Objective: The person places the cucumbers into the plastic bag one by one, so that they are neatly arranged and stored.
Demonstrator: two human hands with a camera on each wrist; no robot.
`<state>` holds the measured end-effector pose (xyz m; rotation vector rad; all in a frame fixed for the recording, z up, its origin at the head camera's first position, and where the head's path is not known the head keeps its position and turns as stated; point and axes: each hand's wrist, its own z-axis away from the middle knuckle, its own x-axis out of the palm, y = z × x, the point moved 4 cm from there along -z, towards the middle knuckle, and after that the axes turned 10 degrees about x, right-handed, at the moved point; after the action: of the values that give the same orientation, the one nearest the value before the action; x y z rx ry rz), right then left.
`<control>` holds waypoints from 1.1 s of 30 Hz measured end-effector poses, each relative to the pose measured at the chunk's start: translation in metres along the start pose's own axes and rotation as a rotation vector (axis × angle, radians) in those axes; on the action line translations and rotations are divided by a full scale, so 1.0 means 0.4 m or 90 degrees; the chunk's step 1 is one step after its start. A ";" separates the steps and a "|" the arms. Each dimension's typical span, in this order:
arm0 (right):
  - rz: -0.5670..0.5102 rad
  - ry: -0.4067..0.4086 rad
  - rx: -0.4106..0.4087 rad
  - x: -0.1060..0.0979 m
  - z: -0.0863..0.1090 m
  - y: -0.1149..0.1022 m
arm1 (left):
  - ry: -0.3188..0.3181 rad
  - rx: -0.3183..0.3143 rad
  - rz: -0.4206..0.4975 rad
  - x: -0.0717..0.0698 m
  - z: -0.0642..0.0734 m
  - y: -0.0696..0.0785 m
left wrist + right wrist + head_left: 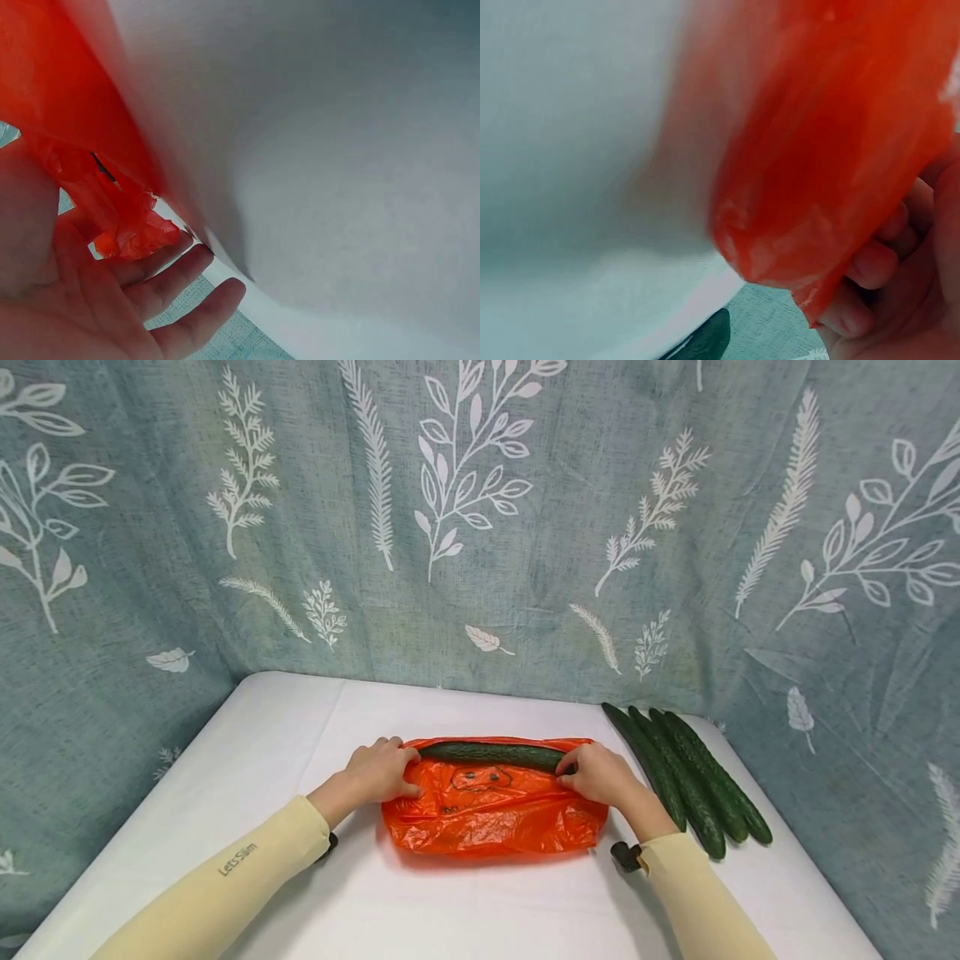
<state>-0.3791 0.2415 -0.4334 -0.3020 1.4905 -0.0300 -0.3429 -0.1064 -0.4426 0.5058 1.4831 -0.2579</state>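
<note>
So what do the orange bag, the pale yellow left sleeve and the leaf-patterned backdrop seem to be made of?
Orange bag: likely thin plastic film, glossy, given its crinkles and bright highlights.
Pale yellow left sleeve: smooth, matte fabric, perhaps stretchy, since it fits close.
Leaf-patterned backdrop: matte cloth, by its soft folds and weave-like texture; fibre unclear.

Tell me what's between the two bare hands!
In the head view, a long dark-green cucumber and a shiny orange-red plastic bag lie between the bare left hand and right hand.
</note>
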 end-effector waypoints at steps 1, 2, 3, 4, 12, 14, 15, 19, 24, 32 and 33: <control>-0.001 0.000 -0.001 -0.001 0.002 -0.001 | 0.000 -0.001 0.003 0.000 0.001 0.000; -0.001 0.000 0.001 -0.001 0.004 -0.002 | 0.000 -0.001 0.006 0.001 0.003 0.001; 0.000 0.002 0.000 0.000 0.005 -0.003 | -0.001 -0.002 0.009 0.002 0.004 0.001; 0.002 0.006 -0.004 -0.002 0.006 -0.003 | 0.000 -0.003 0.011 0.002 0.005 0.001; 0.018 0.013 -0.011 -0.001 0.016 -0.003 | -0.020 -0.012 0.015 0.007 0.011 -0.002; 0.014 0.008 -0.011 0.001 0.017 -0.002 | -0.020 -0.008 0.011 0.008 0.011 -0.002; 0.011 0.005 -0.011 0.002 0.017 0.000 | -0.021 -0.007 0.010 0.009 0.011 -0.002; -0.014 -0.010 -0.007 0.004 0.016 0.005 | -0.017 0.000 0.006 0.010 0.013 0.000; -0.086 -0.024 -0.002 0.002 0.022 0.013 | -0.017 -0.001 0.007 0.013 0.017 0.002; -0.216 0.010 -0.003 -0.010 0.034 0.050 | -0.019 0.007 0.019 0.010 0.024 0.013; -0.235 0.010 -0.001 -0.013 0.038 0.056 | -0.019 0.006 0.022 0.010 0.025 0.014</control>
<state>-0.3681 0.2668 -0.4324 -0.5759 1.4335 -0.3261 -0.3313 -0.1055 -0.4455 0.5329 1.4432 -0.2450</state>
